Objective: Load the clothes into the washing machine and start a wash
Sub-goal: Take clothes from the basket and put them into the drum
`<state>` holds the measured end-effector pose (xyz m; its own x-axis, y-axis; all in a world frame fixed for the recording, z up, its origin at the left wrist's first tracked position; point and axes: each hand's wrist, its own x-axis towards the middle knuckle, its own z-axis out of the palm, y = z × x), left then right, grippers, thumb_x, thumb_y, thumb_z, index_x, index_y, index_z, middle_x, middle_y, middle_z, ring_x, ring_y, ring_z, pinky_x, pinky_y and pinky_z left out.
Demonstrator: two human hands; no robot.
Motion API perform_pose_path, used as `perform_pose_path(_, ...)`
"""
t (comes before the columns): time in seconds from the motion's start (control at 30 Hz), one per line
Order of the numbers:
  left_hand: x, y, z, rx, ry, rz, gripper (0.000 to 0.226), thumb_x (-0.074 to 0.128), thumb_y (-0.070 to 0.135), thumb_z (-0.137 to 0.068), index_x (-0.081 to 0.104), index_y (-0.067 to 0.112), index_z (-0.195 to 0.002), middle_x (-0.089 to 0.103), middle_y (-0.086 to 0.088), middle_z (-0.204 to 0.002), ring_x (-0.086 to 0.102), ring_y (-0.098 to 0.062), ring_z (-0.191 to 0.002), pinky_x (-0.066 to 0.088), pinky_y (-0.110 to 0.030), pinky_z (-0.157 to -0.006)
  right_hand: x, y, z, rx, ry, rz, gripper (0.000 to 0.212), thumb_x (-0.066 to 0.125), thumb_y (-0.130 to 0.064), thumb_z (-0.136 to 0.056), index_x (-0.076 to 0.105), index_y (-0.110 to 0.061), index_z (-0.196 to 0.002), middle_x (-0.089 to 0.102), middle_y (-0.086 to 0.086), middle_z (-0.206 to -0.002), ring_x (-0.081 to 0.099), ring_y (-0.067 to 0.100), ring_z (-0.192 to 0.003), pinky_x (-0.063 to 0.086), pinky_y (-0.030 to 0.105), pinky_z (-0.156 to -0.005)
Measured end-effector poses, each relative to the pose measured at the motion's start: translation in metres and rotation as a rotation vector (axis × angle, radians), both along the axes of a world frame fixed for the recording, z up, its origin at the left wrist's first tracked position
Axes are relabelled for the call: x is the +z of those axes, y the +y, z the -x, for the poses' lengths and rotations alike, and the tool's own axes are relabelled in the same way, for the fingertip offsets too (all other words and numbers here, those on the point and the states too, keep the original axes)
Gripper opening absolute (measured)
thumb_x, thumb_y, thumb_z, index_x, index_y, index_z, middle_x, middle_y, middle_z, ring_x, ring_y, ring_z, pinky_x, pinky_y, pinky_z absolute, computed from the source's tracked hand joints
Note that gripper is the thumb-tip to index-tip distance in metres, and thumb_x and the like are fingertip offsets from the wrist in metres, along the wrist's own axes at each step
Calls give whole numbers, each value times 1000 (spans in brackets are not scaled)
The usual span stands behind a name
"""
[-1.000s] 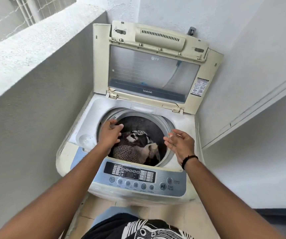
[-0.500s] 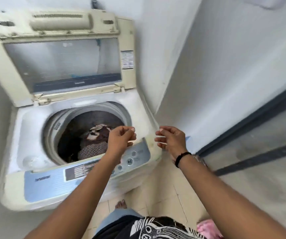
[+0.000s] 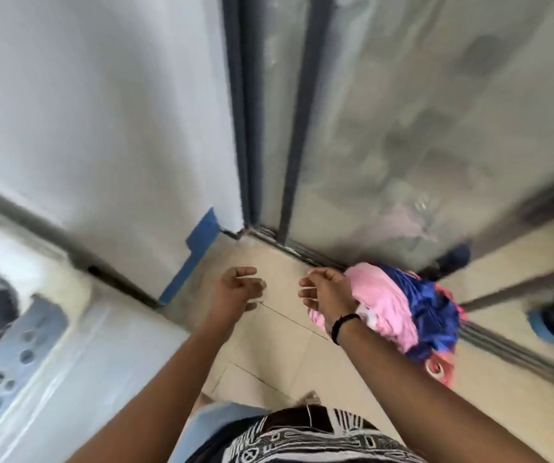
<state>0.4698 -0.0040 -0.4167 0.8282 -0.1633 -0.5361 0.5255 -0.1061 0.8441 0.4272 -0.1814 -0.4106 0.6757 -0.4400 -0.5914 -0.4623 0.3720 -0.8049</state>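
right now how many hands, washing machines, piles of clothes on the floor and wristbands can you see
hands: 2, the left hand and the right hand, both holding nothing
washing machine: 1, partly in view at the left edge
pile of clothes: 1, pink and blue, on the floor
wristband: 1, black, on the right wrist
total: 5

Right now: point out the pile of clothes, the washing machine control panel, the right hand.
pile of clothes (image 3: pixel 412 305), head view, on the pink and blue fabric.
washing machine control panel (image 3: pixel 18 359), head view, on the blue button strip.
right hand (image 3: pixel 327 290), head view, back of the hand.
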Motion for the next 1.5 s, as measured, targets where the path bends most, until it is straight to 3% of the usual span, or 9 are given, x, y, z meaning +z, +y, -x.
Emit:
perform_pose_path(0.4, -36, -192, 50, -515, 142, -147, 21, 73, 15, -89, 66, 14, -109, 73, -6, -92, 68, -19, -75, 51, -29, -64, -56, -160, 125, -595, 134, -110, 15, 54, -4, -94, 66, -6, -86, 65, 5, -57, 57, 17, -43, 44, 21, -45)
perform_pose_path(0.57, -60, -254, 35, -650, 164, -237, 15, 71, 15, -85, 68, 18, -100, 76, -1, -82, 71, -15, -69, 52, -29, -63, -66, -193, 139, -670, 188, -146, 11, 55, -7, -96, 66, -6, -92, 65, 9, -67, 57, 19, -47, 47, 23, -48)
perform_pose_path(0.8, -101, -338, 6, -856, 156, -330, 9, 73, 17, -81, 68, 21, -88, 76, -5, -90, 73, -23, -74, 49, -26, -59, -81, -260, 156, -754, 326, -94, 11, 60, -13, -94, 65, -14, -84, 68, 4, -69, 59, 19, -54, 47, 25, -56)
perform_pose_path(0.93, -140, -362, -6, -957, 142, -461, 22, 74, 28, -71, 66, 17, -88, 75, -10, -91, 73, -32, -84, 51, -34, -70, -110, -289, 158, -854, 388, -155, 10, 60, -16, -95, 62, -15, -84, 69, 5, -72, 63, 20, -57, 49, 26, -57)
perform_pose_path(1.03, -167, -373, -5, -1055, 91, -590, 34, 71, 29, -79, 65, 8, -104, 74, -17, -98, 70, -37, -93, 56, -47, -82, -136, -299, 154, -907, 421, -202, 11, 57, -17, -95, 62, -15, -86, 68, 6, -76, 63, 19, -58, 50, 29, -62)
perform_pose_path(1.2, -217, -395, 15, -1247, 14, -666, 21, 67, 23, -85, 46, 21, -87, 68, -8, -90, 64, -29, -83, 43, -29, -59, -201, -303, 146, -884, 476, -250, 9, 57, -14, -94, 63, -10, -90, 64, 13, -86, 61, 28, -67, 47, 37, -67)
perform_pose_path(1.27, -244, -407, 26, -1274, 22, -664, 24, 67, 21, -86, 44, 24, -80, 67, -8, -92, 66, -31, -86, 52, -36, -72, -238, -306, 144, -817, 513, -245, 13, 54, -12, -94, 63, -10, -85, 63, 12, -83, 61, 23, -57, 48, 32, -61)
perform_pose_path(1.33, -272, -420, 35, -1274, 53, -672, 11, 69, 21, -86, 62, 13, -84, 67, -8, -93, 69, -33, -91, 56, -43, -83, -273, -312, 143, -704, 559, -224, 20, 51, -11, -93, 62, -14, -77, 62, 10, -79, 63, 20, -53, 51, 29, -56)
perform_pose_path(1.5, -361, -442, 53, -1299, 57, -780, 22, 64, 27, -86, 66, 7, -96, 70, -8, -99, 67, -29, -96, 50, -34, -77, -360, -337, 155, -455, 636, -203, 14, 53, -9, -90, 58, -15, -79, 54, 10, -81, 64, 26, -68, 52, 29, -52)
